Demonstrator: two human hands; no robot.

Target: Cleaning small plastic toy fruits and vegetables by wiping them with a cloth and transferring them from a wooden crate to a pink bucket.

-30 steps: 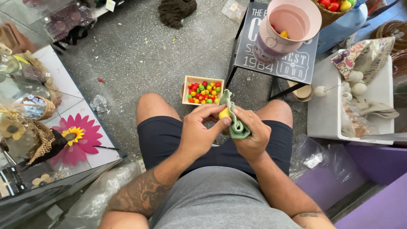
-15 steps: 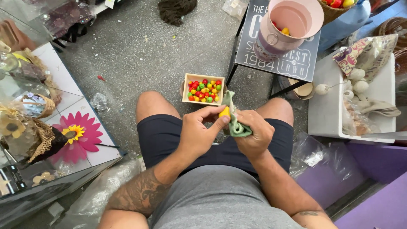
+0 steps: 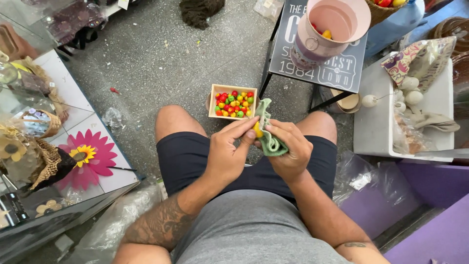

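Observation:
I sit with my knees apart, both hands meeting above my lap. My left hand (image 3: pixel 228 151) pinches a small yellow ball (image 3: pixel 257 130) between thumb and fingertips. My right hand (image 3: pixel 289 149) grips a crumpled green cloth (image 3: pixel 267 132) that wraps against the ball. On the floor just beyond my knees sits a small wooden box (image 3: pixel 213 101) filled with several red, yellow, orange and green balls.
A pink bucket (image 3: pixel 312 46) holding a few small balls stands on a dark sign-topped stool (image 3: pixel 342 68). A white tray (image 3: pixel 376 127) with fabric and pale eggs lies at right. Baskets and a pink flower (image 3: pixel 90 159) sit at left. Plastic bags lie by my legs.
My hands have stayed together over my lap, turning the yellow ball slightly inside the green cloth. Nothing else has moved.

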